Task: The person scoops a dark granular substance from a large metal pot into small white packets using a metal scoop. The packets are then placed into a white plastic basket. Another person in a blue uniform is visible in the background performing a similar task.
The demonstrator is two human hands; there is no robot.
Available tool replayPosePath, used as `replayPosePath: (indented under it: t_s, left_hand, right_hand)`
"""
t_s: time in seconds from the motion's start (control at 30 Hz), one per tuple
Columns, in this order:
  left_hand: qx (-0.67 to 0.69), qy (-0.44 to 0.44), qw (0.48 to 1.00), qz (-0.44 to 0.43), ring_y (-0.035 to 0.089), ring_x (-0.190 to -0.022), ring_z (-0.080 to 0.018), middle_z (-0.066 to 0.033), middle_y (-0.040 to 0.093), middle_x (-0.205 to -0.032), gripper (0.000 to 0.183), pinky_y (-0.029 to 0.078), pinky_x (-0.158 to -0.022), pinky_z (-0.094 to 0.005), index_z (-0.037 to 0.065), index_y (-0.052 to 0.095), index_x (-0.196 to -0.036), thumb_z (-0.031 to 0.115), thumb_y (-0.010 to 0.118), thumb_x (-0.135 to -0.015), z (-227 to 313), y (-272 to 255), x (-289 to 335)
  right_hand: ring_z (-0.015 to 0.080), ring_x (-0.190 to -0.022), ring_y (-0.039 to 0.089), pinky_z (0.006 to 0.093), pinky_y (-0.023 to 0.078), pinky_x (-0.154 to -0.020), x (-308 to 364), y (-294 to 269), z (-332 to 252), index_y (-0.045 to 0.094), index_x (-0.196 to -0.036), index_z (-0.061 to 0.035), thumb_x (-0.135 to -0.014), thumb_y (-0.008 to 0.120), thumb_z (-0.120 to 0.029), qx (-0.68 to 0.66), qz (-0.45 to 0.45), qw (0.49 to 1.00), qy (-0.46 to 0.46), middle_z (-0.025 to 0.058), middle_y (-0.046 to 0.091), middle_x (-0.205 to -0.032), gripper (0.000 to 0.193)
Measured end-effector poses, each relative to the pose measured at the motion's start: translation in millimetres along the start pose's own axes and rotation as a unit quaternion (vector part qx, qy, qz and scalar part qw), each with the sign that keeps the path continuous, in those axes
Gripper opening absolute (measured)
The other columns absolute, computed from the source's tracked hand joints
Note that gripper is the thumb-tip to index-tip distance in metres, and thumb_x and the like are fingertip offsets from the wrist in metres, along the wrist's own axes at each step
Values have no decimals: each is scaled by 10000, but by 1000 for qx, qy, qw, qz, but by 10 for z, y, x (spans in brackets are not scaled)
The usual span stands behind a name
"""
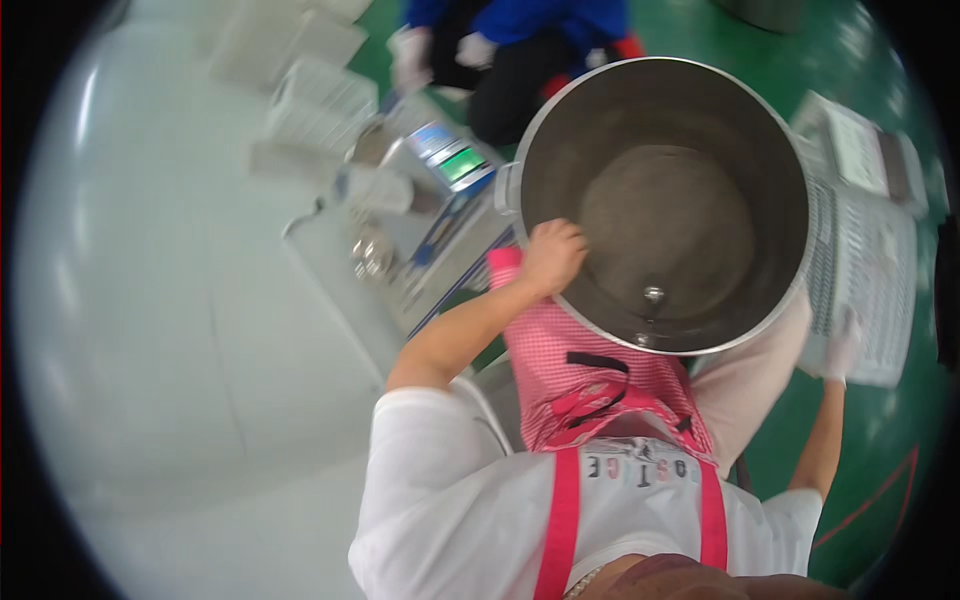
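Note:
A large grey metal pot (pixel 670 200) stands upright in front of me, its round mouth facing up. Its grey bottom shows, along with a small shiny round fitting (pixel 654 294) low on the near side of the inside. My left hand (pixel 555 258) is at the pot's near left rim, fingers curled over the edge. Out to the right, my right hand (pixel 845 345) is pale and smeared by motion at the near part of a white plastic basket (pixel 880 290). Its fingers cannot be made out.
A scale with a lit green display (pixel 460 163) stands left of the pot, near a clear jug (pixel 378 188) and a shiny metal object (pixel 372 253). White baskets (pixel 320 100) sit farther back. Beyond the pot is a person in blue (pixel 550 20). A whitish tabletop (pixel 180 300) fills the left.

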State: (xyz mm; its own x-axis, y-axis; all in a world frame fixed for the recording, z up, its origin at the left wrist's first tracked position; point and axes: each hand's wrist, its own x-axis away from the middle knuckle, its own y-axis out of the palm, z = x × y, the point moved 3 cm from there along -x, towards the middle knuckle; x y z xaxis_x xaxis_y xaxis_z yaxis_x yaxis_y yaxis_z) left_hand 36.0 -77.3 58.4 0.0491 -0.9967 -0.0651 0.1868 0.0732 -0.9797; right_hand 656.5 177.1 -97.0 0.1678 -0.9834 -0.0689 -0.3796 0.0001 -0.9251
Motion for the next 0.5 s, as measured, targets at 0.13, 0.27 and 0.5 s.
replayPosePath:
  t_s: [0.13, 0.27, 0.5]
  left_hand:
    - [22, -22, 999, 7, 580, -1073, -271, -58, 668, -1052, 130, 433, -912, -439, 86, 730, -924, 164, 676, -835, 64, -17, 230]
    - [13, -43, 999, -17, 577, -1089, -287, -79, 676, -1058, 104, 432, -916, -416, 67, 732, -914, 130, 684, -847, 110, 5, 165]
    - [13, -32, 999, -37, 595, -1067, -301, -89, 683, -1050, 94, 459, -895, -417, 54, 728, -906, 98, 699, -828, 117, 19, 97]
  right_hand:
    - [393, -1095, 637, 445, 494, -921, -306, -651, -850, 589, -1303, -55, -993, 535, -311, -76, 106, 990, 56, 245, 659, -1179, 405]
    - [368, -976, 654, 430, 506, -854, -917, -1074, -1087, 645, -1183, -47, -971, 569, -258, -82, 242, 964, 74, 189, 687, -1080, 308]
    - [347, -1126, 598, 427, 460, -999, -2442, -778, -1191, 657, -1231, -73, -931, 597, -293, -83, 236, 968, -12, 163, 652, -1198, 377]
